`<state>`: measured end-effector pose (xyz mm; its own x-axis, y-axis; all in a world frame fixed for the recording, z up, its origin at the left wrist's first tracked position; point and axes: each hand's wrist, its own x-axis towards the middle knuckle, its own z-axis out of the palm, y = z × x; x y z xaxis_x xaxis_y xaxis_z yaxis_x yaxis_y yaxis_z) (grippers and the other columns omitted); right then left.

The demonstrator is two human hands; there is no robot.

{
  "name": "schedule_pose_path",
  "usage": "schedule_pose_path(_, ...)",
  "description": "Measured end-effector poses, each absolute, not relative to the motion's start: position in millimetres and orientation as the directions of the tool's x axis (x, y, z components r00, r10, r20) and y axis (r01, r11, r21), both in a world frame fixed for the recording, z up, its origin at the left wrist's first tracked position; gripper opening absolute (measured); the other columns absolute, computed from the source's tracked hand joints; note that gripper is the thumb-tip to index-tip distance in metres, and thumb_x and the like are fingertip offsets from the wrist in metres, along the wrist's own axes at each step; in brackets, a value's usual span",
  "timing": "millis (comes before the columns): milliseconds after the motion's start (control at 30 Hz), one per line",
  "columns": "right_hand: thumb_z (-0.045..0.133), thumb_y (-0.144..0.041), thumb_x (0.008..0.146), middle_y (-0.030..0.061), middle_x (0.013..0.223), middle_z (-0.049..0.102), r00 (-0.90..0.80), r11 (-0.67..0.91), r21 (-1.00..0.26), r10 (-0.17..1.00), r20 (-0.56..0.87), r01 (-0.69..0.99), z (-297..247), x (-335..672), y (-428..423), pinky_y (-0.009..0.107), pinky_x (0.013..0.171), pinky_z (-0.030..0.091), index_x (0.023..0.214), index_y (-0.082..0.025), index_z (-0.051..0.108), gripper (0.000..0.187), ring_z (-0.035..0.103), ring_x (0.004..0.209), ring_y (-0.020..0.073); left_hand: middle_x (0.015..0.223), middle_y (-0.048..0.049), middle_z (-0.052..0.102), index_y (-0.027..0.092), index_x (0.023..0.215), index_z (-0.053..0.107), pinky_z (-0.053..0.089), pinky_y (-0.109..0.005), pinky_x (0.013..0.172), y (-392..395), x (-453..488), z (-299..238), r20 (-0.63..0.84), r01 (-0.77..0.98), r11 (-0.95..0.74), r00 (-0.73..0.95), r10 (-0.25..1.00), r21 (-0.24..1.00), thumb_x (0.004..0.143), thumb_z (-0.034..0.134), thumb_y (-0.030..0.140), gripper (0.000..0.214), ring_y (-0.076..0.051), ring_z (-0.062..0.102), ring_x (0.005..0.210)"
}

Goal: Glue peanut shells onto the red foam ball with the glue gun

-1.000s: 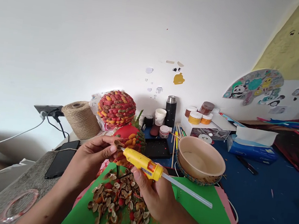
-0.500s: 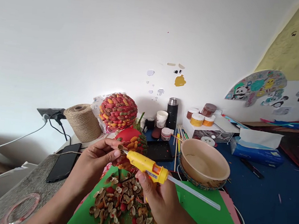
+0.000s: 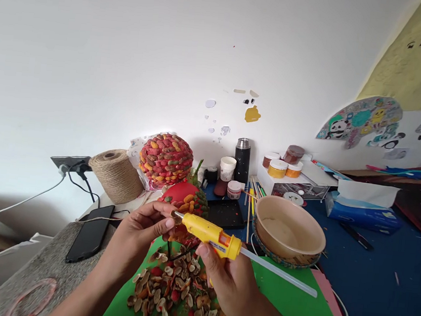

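Note:
My right hand (image 3: 230,279) is wrapped round a yellow hot glue gun (image 3: 208,233), with a clear glue stick (image 3: 279,273) jutting from its back. Between thumb and fingertips, my left hand (image 3: 147,229) pinches a small peanut shell half (image 3: 176,218). The gun's metal nozzle meets the shell; I cannot tell whether glue is coming out. Just behind the hands stands a red ball (image 3: 177,193) partly covered in orange, green and red painted shells. Below lie many loose peanut shells (image 3: 162,292), mostly hollow side up, on a green sheet (image 3: 271,303).
A finished-looking shell-covered ball (image 3: 166,159) and a twine spool (image 3: 115,174) stand at the back left. A phone (image 3: 89,236) lies at left. To the right are a beige bowl (image 3: 289,230), paint jars (image 3: 277,168), a tissue pack (image 3: 363,212) and a black flask (image 3: 242,160).
The glue gun and both hands have shifted slightly to the right in view. The nozzle still touches the shell, which my left hand keeps hold of.

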<state>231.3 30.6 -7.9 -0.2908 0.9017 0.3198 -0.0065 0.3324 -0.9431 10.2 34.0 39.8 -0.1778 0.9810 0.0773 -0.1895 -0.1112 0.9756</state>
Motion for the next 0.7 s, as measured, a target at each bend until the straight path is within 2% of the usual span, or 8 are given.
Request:
schedule_pose_path(167, 0.061, -0.073, 0.112, -0.0024, 0.052, 0.048, -0.293, 0.357, -0.934, 0.896, 0.334, 0.026, -6.7, 231.2, 30.9, 0.028, 0.043, 0.037, 0.084, -0.024, 0.077, 0.059, 0.049, 0.046, 0.018, 0.075, -0.0043, 0.079, 0.021, 0.087, 0.094, 0.058, -0.021, 0.061, 32.2, 13.1, 42.1, 0.054, -0.179, -0.088, -0.185, 0.981, 0.98, 0.059, 0.118, 0.052, 0.048, -0.014, 0.068, 0.066)
schedule_pose_path(400, 0.059, -0.068, 0.114, -0.0057, 0.053, 0.041, -0.311, 0.377, -0.926, 0.881, 0.357, 0.004, -3.4, 230.4, 33.9, 0.028, 0.045, 0.035, 0.081, -0.024, 0.066, 0.055, 0.043, 0.046, 0.0152, 0.079, -0.005, 0.08, 0.021, 0.087, 0.093, 0.056, -0.022, 0.061, 32.0, 14.2, 43.9, 0.031, -0.179, -0.061, -0.164, 0.986, 0.982, 0.059, 0.118, 0.053, 0.049, -0.014, 0.067, 0.067)
schedule_pose_path(500, 0.06, -0.065, 0.114, -0.0036, 0.06, 0.046, -0.289, 0.416, -0.909, 0.872, 0.394, 0.015, -1.6, 230.9, 34.1, 0.029, 0.05, 0.04, 0.082, -0.025, 0.065, 0.052, 0.046, 0.052, 0.0163, 0.078, -0.0044, 0.08, 0.021, 0.088, 0.093, 0.056, -0.022, 0.062, 32.5, 13.8, 42.9, 0.034, -0.186, -0.062, -0.151, 0.988, 0.98, 0.061, 0.117, 0.052, 0.047, -0.014, 0.068, 0.066)
schedule_pose_path(567, 0.059, -0.066, 0.115, -0.0032, 0.061, 0.047, -0.295, 0.413, -0.911, 0.87, 0.395, 0.001, -1.9, 231.1, 34.5, 0.03, 0.051, 0.041, 0.084, -0.024, 0.066, 0.053, 0.046, 0.053, 0.0166, 0.075, -0.0044, 0.08, 0.021, 0.087, 0.093, 0.056, -0.022, 0.061, 32.6, 13.9, 42.7, 0.037, -0.186, -0.065, -0.151, 0.988, 0.98, 0.061, 0.117, 0.053, 0.048, -0.015, 0.068, 0.065)
schedule_pose_path(700, 0.06, -0.078, 0.112, -0.0048, 0.059, 0.044, -0.305, 0.344, -0.936, 0.886, 0.349, -0.07, -9.9, 229.4, 37.3, 0.028, 0.045, 0.036, 0.085, -0.023, 0.069, 0.061, 0.043, 0.049, 0.0151, 0.079, -0.0061, 0.083, 0.021, 0.085, 0.092, 0.06, -0.024, 0.064, 32.4, 16.2, 45.4, 0.031, -0.2, -0.064, -0.167, 0.985, 0.978, 0.059, 0.117, 0.055, 0.049, -0.016, 0.07, 0.067)
